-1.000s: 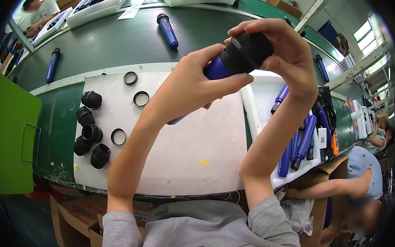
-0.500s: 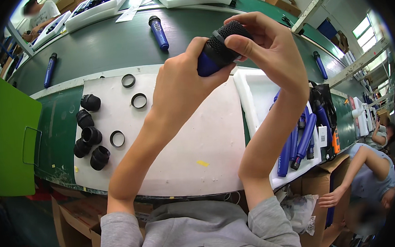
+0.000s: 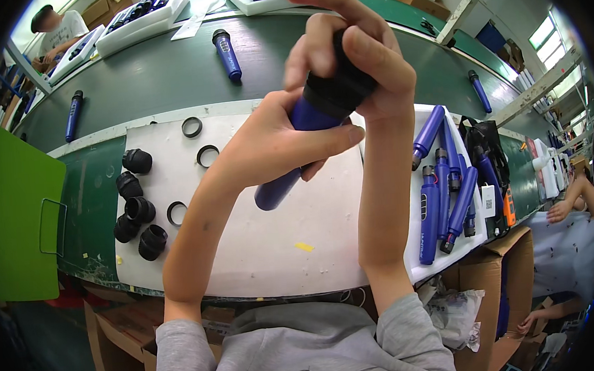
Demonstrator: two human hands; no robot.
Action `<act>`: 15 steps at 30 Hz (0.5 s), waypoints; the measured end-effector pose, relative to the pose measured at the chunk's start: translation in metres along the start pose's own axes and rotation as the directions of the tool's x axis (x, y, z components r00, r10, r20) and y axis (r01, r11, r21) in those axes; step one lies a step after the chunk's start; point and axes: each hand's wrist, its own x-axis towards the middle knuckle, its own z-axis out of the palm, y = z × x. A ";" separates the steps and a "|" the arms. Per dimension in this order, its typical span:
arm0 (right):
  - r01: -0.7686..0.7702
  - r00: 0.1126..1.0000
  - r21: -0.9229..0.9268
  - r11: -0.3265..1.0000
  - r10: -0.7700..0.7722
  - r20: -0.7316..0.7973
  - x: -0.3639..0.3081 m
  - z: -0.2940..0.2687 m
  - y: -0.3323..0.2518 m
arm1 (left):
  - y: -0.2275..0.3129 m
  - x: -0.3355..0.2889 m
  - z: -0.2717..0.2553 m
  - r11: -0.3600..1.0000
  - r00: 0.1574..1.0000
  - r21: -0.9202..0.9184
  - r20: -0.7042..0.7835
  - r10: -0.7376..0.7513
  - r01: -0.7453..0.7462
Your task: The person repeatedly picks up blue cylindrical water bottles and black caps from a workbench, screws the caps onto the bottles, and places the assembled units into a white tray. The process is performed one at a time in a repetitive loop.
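Right hand point(image 3: 364, 55) covers most of the held microphone point(image 3: 314, 116)'s head; a couple of its fingers blurred. Left hand point(image 3: 264, 145) hides part of the blue body. Black ring point(image 3: 199, 157) partly behind left wrist. Foam tray point(image 3: 252, 9) cut by top edge. Tray microphones point(image 3: 429, 215): print too small.

1. One microphone point(image 3: 312, 118): smooth blue handle, wider black head, the head partly covered.
2. Tilted, head toward the upper right, handle's rounded end toward the lower left.
3. Held up above the bench point(image 3: 83, 192).
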 end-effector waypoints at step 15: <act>-0.160 0.865 -0.323 0.933 -0.025 -0.500 0.003 0.034 -0.002 | 0.006 -0.006 0.009 0.983 0.952 0.185 -0.303 0.042 0.016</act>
